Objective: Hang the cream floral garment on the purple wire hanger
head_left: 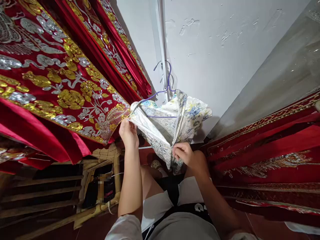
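A white dress-like garment with a blue and yellow floral print (196, 115) hangs from a purple wire hanger (169, 76) in front of me. Its opening is spread in a V, and the pale inside shows along one edge. My left hand (129, 133) pinches the upper left edge of this opening near the shoulder. At the bottom of the V, where the two edges meet, the fingers of my right hand (183, 153) are closed on the garment. Whether a zip pull is between them, I cannot tell. The garment's lower part hangs down between my knees.
Red cloths with gold and silver sequin embroidery (72, 96) hang close on the left. More red embroidered fabric (275, 163) is on the right. A bamboo chair (82, 183) with a dark device (107, 190) and cable stands lower left. A metal strip (162, 36) runs up the white wall.
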Demonstrator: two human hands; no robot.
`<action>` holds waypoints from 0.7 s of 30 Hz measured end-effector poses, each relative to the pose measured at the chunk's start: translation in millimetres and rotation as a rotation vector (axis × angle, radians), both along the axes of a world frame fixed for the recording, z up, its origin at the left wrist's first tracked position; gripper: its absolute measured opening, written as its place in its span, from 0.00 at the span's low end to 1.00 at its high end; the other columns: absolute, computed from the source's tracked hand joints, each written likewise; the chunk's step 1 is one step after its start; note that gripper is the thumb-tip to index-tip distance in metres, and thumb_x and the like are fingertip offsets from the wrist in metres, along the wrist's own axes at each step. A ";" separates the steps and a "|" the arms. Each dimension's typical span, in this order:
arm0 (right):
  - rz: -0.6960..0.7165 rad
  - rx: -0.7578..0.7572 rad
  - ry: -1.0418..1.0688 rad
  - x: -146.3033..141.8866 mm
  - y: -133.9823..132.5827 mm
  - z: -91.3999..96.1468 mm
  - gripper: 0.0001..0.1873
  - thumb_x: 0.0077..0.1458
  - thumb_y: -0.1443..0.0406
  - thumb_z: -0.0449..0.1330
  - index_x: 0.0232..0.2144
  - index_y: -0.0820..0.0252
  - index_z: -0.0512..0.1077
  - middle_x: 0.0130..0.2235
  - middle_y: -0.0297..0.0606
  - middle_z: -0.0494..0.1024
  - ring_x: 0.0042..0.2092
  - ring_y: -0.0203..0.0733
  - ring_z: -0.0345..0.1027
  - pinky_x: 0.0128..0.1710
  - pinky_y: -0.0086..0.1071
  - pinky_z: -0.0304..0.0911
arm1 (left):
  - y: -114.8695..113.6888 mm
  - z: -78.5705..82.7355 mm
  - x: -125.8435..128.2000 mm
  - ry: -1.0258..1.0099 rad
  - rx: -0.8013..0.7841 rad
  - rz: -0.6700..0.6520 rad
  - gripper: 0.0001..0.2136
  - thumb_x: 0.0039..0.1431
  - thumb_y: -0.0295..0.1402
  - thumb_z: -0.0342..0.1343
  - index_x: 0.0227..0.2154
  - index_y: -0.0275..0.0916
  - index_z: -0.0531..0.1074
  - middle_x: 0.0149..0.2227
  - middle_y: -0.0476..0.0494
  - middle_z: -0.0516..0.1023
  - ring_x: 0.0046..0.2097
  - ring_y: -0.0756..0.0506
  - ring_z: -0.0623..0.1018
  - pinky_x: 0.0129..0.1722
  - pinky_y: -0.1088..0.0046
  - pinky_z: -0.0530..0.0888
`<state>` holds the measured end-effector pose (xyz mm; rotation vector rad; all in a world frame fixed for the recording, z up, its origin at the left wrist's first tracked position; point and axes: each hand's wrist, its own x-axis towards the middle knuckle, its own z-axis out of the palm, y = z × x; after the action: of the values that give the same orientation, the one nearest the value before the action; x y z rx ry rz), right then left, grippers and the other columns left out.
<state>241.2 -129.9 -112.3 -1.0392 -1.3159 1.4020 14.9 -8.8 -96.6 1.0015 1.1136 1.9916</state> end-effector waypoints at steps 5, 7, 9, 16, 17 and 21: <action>-0.115 -0.031 0.036 29.7 -13.3 -11.5 0.14 0.47 0.62 0.56 0.13 0.56 0.69 0.12 0.30 0.63 0.16 0.34 0.52 0.21 0.31 0.49 | -1.6 28.1 19.8 0.457 0.200 0.056 0.14 0.67 0.45 0.54 0.35 0.39 0.71 0.40 0.42 0.78 0.45 0.45 0.78 0.51 0.67 0.74; -0.134 -0.017 0.095 37.4 -13.9 -15.4 0.14 0.47 0.61 0.57 0.13 0.56 0.69 0.12 0.30 0.62 0.16 0.33 0.49 0.20 0.32 0.48 | -1.9 34.3 22.5 0.595 0.252 0.077 0.13 0.70 0.43 0.51 0.37 0.39 0.71 0.47 0.38 0.79 0.52 0.44 0.77 0.56 0.65 0.71; -0.126 -0.005 0.116 42.6 -13.6 -16.9 0.14 0.48 0.62 0.58 0.13 0.55 0.70 0.13 0.30 0.62 0.16 0.33 0.48 0.21 0.32 0.47 | -0.4 35.3 20.8 0.730 0.264 0.101 0.13 0.72 0.41 0.48 0.38 0.39 0.71 0.51 0.36 0.78 0.57 0.43 0.75 0.60 0.63 0.68; -0.119 0.029 0.096 44.1 -11.2 -8.2 0.14 0.48 0.64 0.56 0.14 0.56 0.70 0.12 0.29 0.61 0.17 0.34 0.49 0.22 0.32 0.49 | 9.9 22.1 7.6 0.733 0.160 -0.064 0.19 0.74 0.46 0.43 0.39 0.38 0.72 0.46 0.39 0.80 0.47 0.46 0.79 0.50 0.69 0.71; -0.124 0.024 0.078 41.5 -10.4 -6.5 0.13 0.48 0.64 0.55 0.14 0.56 0.69 0.12 0.29 0.61 0.17 0.34 0.49 0.22 0.32 0.49 | 11.2 17.1 6.9 0.640 0.141 -0.044 0.19 0.73 0.48 0.44 0.36 0.38 0.71 0.41 0.41 0.80 0.43 0.47 0.79 0.47 0.71 0.72; -0.084 -0.003 0.018 21.6 -8.0 -1.4 0.12 0.48 0.63 0.56 0.15 0.57 0.68 0.13 0.30 0.63 0.18 0.34 0.55 0.22 0.30 0.50 | 13.9 -14.0 4.0 0.049 -0.011 0.000 0.18 0.67 0.49 0.53 0.31 0.38 0.69 0.29 0.49 0.74 0.34 0.49 0.75 0.41 0.73 0.73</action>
<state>262.8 -137.9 -113.6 -1.0695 -1.2439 1.3478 18.9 5.1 -110.5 1.0498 1.1496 1.9687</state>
